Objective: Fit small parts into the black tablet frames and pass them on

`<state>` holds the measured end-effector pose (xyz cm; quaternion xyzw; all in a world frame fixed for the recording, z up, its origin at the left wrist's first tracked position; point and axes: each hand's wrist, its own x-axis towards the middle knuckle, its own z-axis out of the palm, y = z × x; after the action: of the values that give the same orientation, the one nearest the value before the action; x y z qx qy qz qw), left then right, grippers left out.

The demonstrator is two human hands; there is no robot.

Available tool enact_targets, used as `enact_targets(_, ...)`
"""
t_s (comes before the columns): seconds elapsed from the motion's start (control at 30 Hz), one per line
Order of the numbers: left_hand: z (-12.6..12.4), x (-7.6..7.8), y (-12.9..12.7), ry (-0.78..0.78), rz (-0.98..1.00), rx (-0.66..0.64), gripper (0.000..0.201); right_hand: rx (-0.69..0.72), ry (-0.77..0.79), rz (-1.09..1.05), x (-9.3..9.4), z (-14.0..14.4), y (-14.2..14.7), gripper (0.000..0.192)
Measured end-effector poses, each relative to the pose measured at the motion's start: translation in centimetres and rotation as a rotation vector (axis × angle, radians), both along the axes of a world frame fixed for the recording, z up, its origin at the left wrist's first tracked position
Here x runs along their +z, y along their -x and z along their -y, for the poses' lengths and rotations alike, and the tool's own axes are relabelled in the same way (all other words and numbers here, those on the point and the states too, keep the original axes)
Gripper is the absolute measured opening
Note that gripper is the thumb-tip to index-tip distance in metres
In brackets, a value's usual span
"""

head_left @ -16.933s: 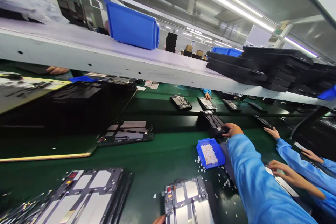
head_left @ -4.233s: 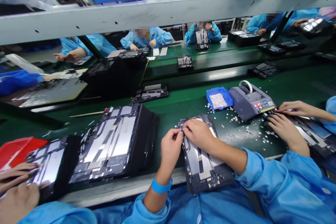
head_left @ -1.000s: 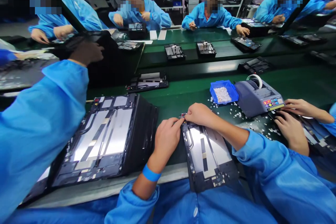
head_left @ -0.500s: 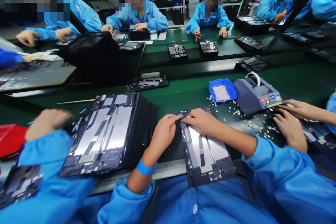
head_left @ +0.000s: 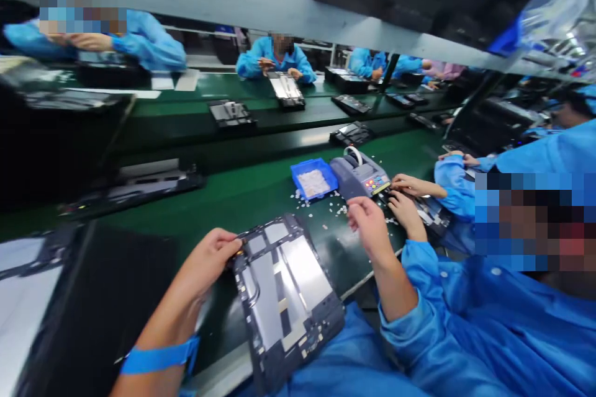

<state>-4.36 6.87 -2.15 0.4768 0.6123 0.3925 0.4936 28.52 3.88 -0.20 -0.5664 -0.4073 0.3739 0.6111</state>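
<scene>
An opened tablet (head_left: 265, 279), with silvery plates, dark ribbon cables and a black frame, lies tilted over the bench edge and my lap. My left hand (head_left: 212, 263) pinches its upper left corner between thumb and fingers; a blue band circles that wrist. Off the tablet's right side, my right hand (head_left: 370, 226) is raised with its fingers curled together. Whether anything small sits in those fingertips cannot be made out. Just beyond it stands a grey tape dispenser (head_left: 349, 183) with a white roll and lit buttons.
A blue tray (head_left: 298, 181) of small white pieces stands beside the dispenser, with more pieces scattered around. At left rises a tall stack of tablets (head_left: 35, 298). A co-worker's hands (head_left: 410, 211) work close on the right. Another tablet (head_left: 158, 181) lies farther back, under an overhead shelf (head_left: 223, 0).
My right hand has left the tablet's top edge and moved right, toward the tape dispenser. My left hand stays at the corner. The view has swung to the right.
</scene>
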Motion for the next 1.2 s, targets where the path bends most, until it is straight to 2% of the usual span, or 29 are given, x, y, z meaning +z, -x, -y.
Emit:
enact_targets(0.07, -0.1, -0.1, -0.1, 0.015, 0.03, 0.032, 0.043, -0.243, 0.046, -0.201, -1.1, 0.2, -3.6, 0.022)
enact_targets(0.13, 0.1, -0.1, -0.3, 0.012, 0.051, 0.077, 0.045, -0.349, 0.083, -0.291, -2.1, 0.1, -6.5, 0.029)
enact_targets(0.27, 0.4, -0.3, -0.5, 0.036, 0.075, 0.11, 0.047, -0.348, 0.147, -0.341, -3.3, -1.4, -9.4, 0.029)
enact_targets(0.4, 0.8, -0.5, -0.1, 0.077, 0.068, 0.094, 0.055, -0.325, 0.185, -0.398, -3.6, -3.7, -10.0, 0.027)
enact_targets(0.5, 1.5, -0.7, 0.0, 0.053, 0.06, 0.094, 0.057, -0.332, 0.175, -0.415, -3.8, -3.8, -9.6, 0.028)
enact_targets(0.6, 2.3, -0.8, -0.4, 0.011, 0.068, 0.11, 0.056, -0.305, 0.18, -0.418, -3.7, -1.8, -7.6, 0.033)
enact_targets(0.67, 2.5, -0.7, -0.9, -0.029, 0.049, 0.057, 0.054, -0.201, 0.194, -0.398, -3.0, -0.1, -5.4, 0.034)
enact_targets(0.77, 2.5, 0.0, -1.6, -0.096, -0.114, -0.026, 0.049, 0.161, 0.164, -0.217, -0.9, 1.6, -1.2, 0.029)
enact_targets(0.83, 2.9, 0.8, -2.1, -0.207, -0.273, 0.057, 0.044, 0.398, 0.139, -0.094, 0.9, 1.7, 2.0, 0.025)
enact_targets(0.9, 3.9, 2.0, -2.9, -0.31, -0.322, 0.155, 0.038, 0.527, 0.144, -0.066, 2.4, 1.3, 5.1, 0.023)
enact_targets(0.97, 5.2, 3.1, -3.9, -0.305, -0.166, 0.156, 0.037, 0.592, 0.14, -0.083, 3.3, 0.8, 7.9, 0.023)
enact_targets(1.03, 6.2, 4.0, -5.1, -0.207, 0.118, 0.104, 0.039, 0.62, 0.109, -0.094, 3.6, 0.5, 10.0, 0.022)
enact_targets(1.13, 6.6, 4.6, -6.6, -0.095, 0.467, 0.108, 0.035, 0.652, 0.065, -0.082, 3.4, 0.8, 11.8, 0.022)
enact_targets(1.2, 6.3, 4.6, -7.1, -0.082, 0.562, 0.133, 0.03, 0.692, 0.058, -0.058, 3.1, 1.0, 12.2, 0.022)
